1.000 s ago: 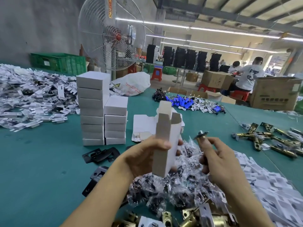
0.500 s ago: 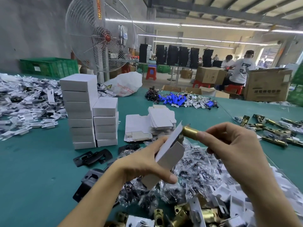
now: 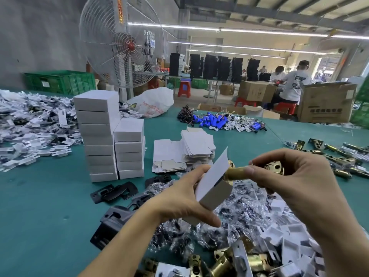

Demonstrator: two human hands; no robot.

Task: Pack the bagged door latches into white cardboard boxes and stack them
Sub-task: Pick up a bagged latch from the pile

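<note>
Two hands are sharing the loading step: my left hand [image 3: 179, 202] is gripping the open white box [image 3: 211, 182] above the tabletop [image 3: 40, 196], and my right hand [image 3: 289, 180] is pinching a brass latch [image 3: 236, 173] at its mouth. Next, I judge, is sliding it straight in.

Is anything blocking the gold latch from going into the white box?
Nothing visible does. The right hand holds the latch at the open end of the white box in the left hand; the flap stands clear.
</note>
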